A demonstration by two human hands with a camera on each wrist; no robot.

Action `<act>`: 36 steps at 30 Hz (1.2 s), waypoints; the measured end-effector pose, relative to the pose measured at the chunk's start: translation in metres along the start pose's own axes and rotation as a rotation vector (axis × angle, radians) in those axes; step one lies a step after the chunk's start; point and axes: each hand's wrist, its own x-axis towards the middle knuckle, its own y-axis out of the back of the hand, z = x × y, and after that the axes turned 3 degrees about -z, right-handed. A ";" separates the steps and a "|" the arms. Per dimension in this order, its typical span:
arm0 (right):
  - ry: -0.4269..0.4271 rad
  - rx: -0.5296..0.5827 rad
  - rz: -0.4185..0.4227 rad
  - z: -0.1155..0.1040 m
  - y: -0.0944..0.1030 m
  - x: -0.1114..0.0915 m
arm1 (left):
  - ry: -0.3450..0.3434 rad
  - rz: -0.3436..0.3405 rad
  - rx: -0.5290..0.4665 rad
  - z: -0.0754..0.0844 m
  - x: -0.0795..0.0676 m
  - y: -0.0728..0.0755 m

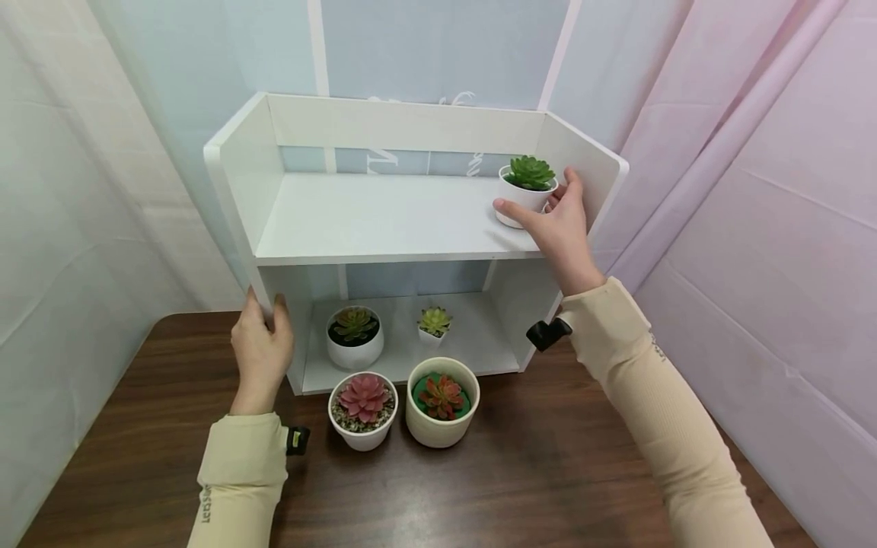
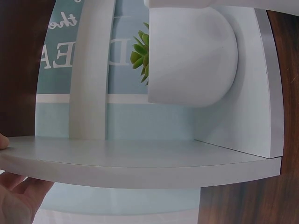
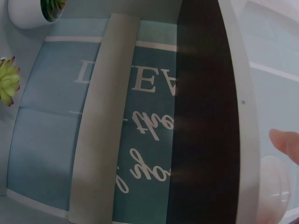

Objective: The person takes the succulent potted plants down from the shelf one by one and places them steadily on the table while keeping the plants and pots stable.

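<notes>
My right hand (image 1: 565,228) holds a white pot with a green succulent (image 1: 522,199) at the right end of the upper shelf, thumb in front and fingers round its right side. Whether the pot's base touches the shelf, I cannot tell. In the right wrist view only a fingertip (image 3: 286,143) and the blurred pale pot (image 3: 273,191) show past the shelf edge. My left hand (image 1: 262,342) grips the left side panel of the white shelf unit (image 1: 384,217), thumb inside and fingers outside. The left wrist view shows those fingers (image 2: 32,191) against the panel (image 2: 140,175).
On the lower shelf stand a round white pot with a dark-soiled succulent (image 1: 355,354) and a small white pot with a yellow-green one (image 1: 433,323). In front, on the brown wooden table (image 1: 534,472), are a pink succulent pot (image 1: 363,438) and a cream pot (image 1: 438,434).
</notes>
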 end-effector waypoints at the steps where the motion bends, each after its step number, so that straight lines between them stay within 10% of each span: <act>1: -0.009 -0.009 0.001 0.000 0.000 0.001 | -0.002 0.001 0.000 0.000 0.000 0.000; 36: 0.084 0.121 0.049 -0.002 0.000 -0.009 | -0.020 -0.010 -0.015 -0.002 0.002 -0.005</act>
